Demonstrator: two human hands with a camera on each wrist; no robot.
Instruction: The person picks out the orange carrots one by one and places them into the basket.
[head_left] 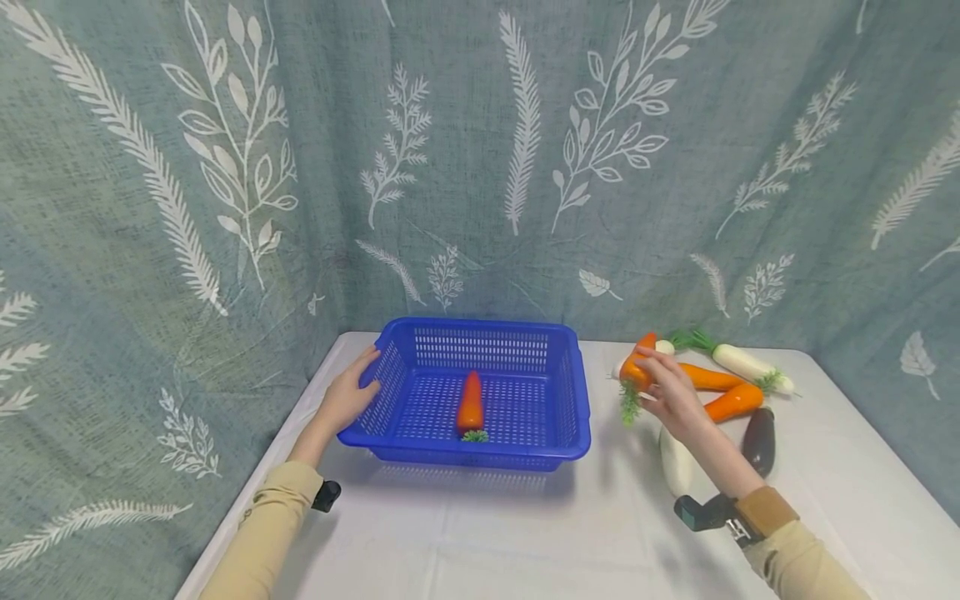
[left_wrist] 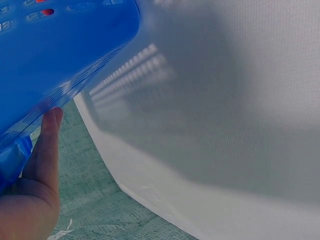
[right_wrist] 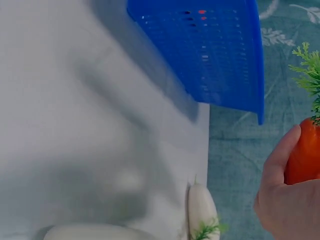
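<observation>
A blue plastic basket (head_left: 480,454) with slotted walls stands on the white table. Inside it lies an orange-red carrot (head_left: 470,404) with a short green top toward the front. My left hand (head_left: 348,396) grips the basket's left rim; in the left wrist view its fingers lie along the outer wall. Off to the right, my right hand (head_left: 675,392) holds another orange carrot (right_wrist: 303,155) above the table, its leafy top hanging down in the head view. The fingers cover part of this carrot.
Under and beyond the right hand lie two more carrots (head_left: 735,402), a white radish (head_left: 750,367) with green leaves, a dark eggplant (head_left: 760,442) and a long white vegetable (head_left: 677,462). Another pale radish (right_wrist: 202,207) is partly hidden. A patterned green curtain (head_left: 465,167) hangs behind the table.
</observation>
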